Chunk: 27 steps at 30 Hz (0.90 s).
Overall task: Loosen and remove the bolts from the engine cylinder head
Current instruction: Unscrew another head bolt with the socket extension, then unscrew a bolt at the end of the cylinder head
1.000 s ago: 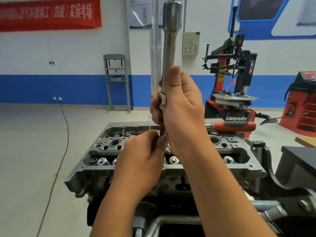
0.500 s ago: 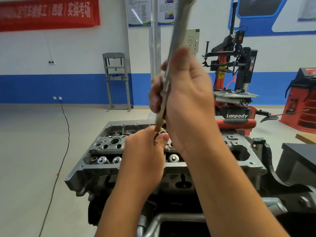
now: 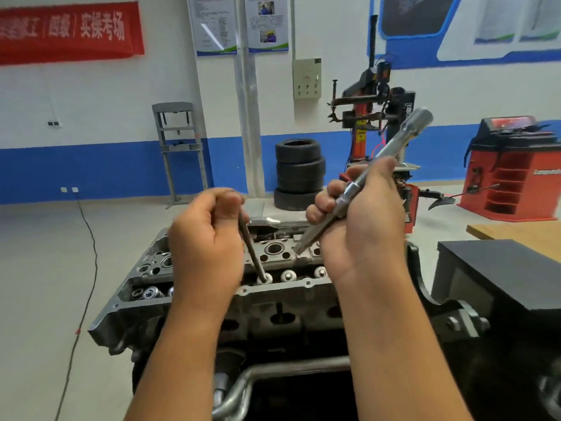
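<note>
**A:** Head cam check, what's each grip holding?

**B:** Left hand [image 3: 206, 238] pinches a long dark bolt [image 3: 252, 250], its lower end down at the cylinder head [image 3: 273, 291] just below that grip. Right hand [image 3: 361, 220] is curled round the socket extension [image 3: 379, 165], tilted up to the right, tip above the head, apart from the bolt.

**A:** Background?

**B:** Tyre stack [image 3: 299, 174] behind both hands.

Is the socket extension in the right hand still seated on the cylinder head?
No: the right hand holds the socket extension tilted in the air, its lower tip clear above the cylinder head.
</note>
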Tool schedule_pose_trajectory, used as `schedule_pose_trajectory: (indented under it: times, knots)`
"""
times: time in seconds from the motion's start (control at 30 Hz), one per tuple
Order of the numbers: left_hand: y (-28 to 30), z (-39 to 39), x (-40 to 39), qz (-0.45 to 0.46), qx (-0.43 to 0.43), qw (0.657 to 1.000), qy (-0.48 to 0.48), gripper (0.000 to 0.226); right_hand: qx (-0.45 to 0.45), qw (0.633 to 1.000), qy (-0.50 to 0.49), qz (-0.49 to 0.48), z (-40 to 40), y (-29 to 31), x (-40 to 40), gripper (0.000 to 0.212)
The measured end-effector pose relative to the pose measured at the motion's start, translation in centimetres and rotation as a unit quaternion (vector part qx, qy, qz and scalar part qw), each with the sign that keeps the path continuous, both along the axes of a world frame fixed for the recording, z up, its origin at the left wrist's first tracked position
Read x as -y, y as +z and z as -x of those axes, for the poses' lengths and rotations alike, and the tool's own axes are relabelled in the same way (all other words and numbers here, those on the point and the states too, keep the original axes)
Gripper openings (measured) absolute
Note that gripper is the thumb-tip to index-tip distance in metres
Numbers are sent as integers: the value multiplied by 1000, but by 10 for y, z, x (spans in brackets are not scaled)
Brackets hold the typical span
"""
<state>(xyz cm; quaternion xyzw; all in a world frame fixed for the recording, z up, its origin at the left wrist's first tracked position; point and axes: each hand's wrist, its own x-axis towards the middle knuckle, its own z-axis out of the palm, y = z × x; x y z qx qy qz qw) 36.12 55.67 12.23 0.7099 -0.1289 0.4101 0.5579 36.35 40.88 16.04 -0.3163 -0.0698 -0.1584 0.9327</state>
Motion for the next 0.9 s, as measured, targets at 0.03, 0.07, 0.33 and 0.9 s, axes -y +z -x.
schedule_pose_trajectory:
  times: [0.03,0.07,0.33,0.9]
  knots:
    - [19,0,4,27,22,999,-25,40,-6,1000,0,-3,0,-2,6,46]
    - [39,1,8,45,22,997,-56,42,-14,1000,0,-3,2,-2,12,46]
    - [87,28,122,-47,-133,956,-258,40,-31,999,-36,17,76,-28,79,43]
    - [-20,179,474,-196,-352,783,-474,35,-237,909,-331,85,276,-129,368,29]
